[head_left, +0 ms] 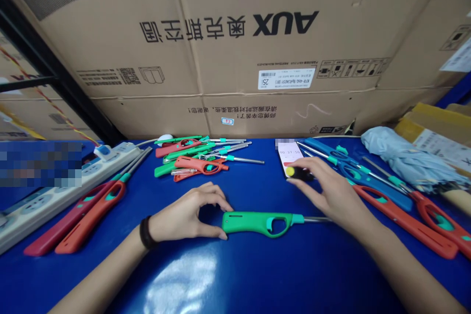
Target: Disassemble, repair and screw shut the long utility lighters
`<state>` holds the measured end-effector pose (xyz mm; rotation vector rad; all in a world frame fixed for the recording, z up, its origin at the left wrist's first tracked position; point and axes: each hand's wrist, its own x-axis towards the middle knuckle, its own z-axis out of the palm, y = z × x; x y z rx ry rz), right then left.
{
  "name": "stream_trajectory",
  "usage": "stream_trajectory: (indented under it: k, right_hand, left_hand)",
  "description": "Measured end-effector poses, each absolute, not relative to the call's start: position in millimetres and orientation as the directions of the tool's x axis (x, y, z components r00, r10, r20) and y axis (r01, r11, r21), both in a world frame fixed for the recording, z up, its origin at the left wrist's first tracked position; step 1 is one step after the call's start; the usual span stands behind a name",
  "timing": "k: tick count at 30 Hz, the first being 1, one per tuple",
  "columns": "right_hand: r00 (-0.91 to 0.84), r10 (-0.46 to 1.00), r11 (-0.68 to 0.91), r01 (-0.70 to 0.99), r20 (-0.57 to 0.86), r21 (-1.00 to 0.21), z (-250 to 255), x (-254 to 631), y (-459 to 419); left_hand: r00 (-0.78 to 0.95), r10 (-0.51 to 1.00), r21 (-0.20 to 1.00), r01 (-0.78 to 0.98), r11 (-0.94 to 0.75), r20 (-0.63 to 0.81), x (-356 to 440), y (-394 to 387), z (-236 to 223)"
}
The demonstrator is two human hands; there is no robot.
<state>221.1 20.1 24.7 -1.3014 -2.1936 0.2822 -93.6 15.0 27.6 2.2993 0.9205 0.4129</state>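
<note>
My left hand grips the butt end of a green utility lighter, which lies flat on the blue table with its metal nozzle pointing right. My right hand is above the nozzle and apart from it. In that hand is a small black-handled tool with a yellow end, probably a screwdriver. Its tip is hidden by my fingers and the handle. The tool is over the lower edge of a smartphone whose screen shows a timer.
A heap of green and red lighters lies ahead. Blue and red lighters and a folded light-blue umbrella are on the right. Red lighters and a white power strip are on the left. Large cardboard cartons stand behind.
</note>
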Motion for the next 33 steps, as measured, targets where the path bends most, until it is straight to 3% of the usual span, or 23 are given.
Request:
stream_trajectory:
  k: [3, 5, 7, 11, 33]
  right_hand:
    - [-0.13, 0.778, 0.567, 0.567, 0.615, -0.598, 43, 202, 7]
    - [-0.027, 0.786, 0.596, 0.298, 0.618, -0.746, 53, 185, -1]
    - [-0.094, 0.802, 0.598, 0.116, 0.59, -0.793, 59, 167, -6]
    - [-0.301, 0.811, 0.511, -0.053, 0.501, -0.858, 55, 138, -4]
    - [-0.322, 0.816, 0.482, -0.077, 0.479, -0.873, 42, 132, -1]
  left_hand:
    - [0.708, 0.7, 0.658, 0.483, -0.578, 0.095, -84, 13, 21]
    - [0.706, 0.699, 0.65, 0.477, -0.592, 0.118, -76, 10, 16]
    - [0.707, 0.695, 0.628, 0.483, -0.61, 0.132, -69, 8, 11]
    - [0.705, 0.688, 0.582, 0.491, -0.649, 0.173, -63, 6, 1]
    - [0.711, 0.688, 0.561, 0.514, -0.649, 0.146, -64, 7, 0]
